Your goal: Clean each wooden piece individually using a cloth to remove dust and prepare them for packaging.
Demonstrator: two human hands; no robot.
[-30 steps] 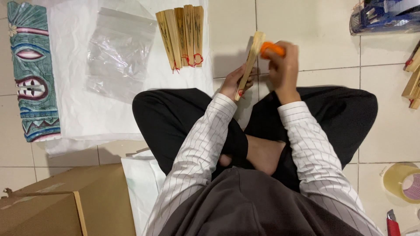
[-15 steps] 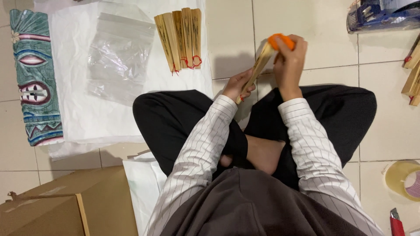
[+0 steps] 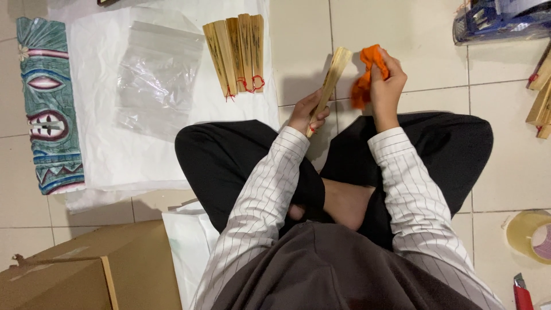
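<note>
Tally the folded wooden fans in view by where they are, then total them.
Folded fans on the white paper: 4
Folded fan in the left hand: 1
Partly visible fans at the right edge: 2
Total: 7

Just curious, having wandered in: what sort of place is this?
Probably a home or small workshop floor used for packing handmade goods: pale floor tiles, a brown cardboard box, a clear plastic zip bag, and a row of folded wooden fans.

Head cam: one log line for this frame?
left hand: holds closed bamboo fan | right hand: holds orange cloth | nearby: four closed fans, clear zip bag
</note>
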